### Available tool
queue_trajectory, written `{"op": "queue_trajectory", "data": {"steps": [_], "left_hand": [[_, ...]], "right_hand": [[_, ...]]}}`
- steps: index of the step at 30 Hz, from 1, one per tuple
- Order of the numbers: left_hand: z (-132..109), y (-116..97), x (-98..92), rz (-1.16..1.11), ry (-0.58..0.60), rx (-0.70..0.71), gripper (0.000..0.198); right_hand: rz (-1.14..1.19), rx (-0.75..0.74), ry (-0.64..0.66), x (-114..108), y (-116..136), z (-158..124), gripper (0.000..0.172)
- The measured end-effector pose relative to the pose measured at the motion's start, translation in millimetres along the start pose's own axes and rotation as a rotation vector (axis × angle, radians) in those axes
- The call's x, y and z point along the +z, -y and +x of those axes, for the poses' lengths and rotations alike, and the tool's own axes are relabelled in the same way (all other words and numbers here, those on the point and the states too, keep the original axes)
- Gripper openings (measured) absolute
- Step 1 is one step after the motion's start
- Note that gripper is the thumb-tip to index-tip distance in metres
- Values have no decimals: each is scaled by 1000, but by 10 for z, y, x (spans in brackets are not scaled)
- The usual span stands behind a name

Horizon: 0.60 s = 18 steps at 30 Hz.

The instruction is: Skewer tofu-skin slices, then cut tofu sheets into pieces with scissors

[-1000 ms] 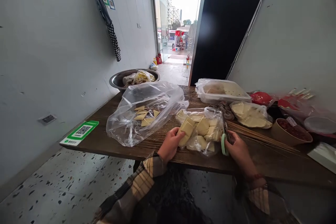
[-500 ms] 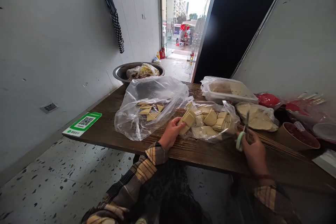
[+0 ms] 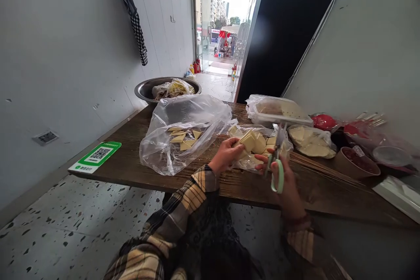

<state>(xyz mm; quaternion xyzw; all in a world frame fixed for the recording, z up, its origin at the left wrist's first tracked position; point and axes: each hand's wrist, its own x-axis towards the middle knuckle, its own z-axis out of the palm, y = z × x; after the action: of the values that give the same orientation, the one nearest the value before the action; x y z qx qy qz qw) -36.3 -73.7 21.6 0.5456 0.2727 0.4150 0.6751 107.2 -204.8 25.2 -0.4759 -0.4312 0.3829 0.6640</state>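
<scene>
Mint-handled scissors sit in my half-spread right fingers. Left fingers pinch pale squares, with a plastic bag at their ten o'clock.

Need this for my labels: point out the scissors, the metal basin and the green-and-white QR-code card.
Scissors (image 3: 281,176), head view: on the light green handle.
Metal basin (image 3: 146,89), head view: on its inner left wall.
QR-code card (image 3: 99,154), head view: on the printed code.

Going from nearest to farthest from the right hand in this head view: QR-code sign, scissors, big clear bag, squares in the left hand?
1. Scissors, in the right hand
2. Squares, in the left hand
3. Big clear bag, left of that hand
4. QR-code sign, far left
</scene>
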Motion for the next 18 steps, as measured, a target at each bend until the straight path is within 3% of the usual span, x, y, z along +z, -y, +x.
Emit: {"op": "queue_trajectory", "data": {"steps": [4,8,12,18], "left_hand": [[28,197,-148,330,-64,3,24],[24,257,-331,695,-141,108,24],[-71,247,-444,897,-141,214,35],[-244,222,-460,1054,-123,243,28]], "right_hand": [[61,153,-54,-8,-284,41,47],[150,206,-91,-84,-466,-1,46],[130,180,-83,-91,-466,-39,42],[88,161,-36,-97,-422,-65,38]]}}
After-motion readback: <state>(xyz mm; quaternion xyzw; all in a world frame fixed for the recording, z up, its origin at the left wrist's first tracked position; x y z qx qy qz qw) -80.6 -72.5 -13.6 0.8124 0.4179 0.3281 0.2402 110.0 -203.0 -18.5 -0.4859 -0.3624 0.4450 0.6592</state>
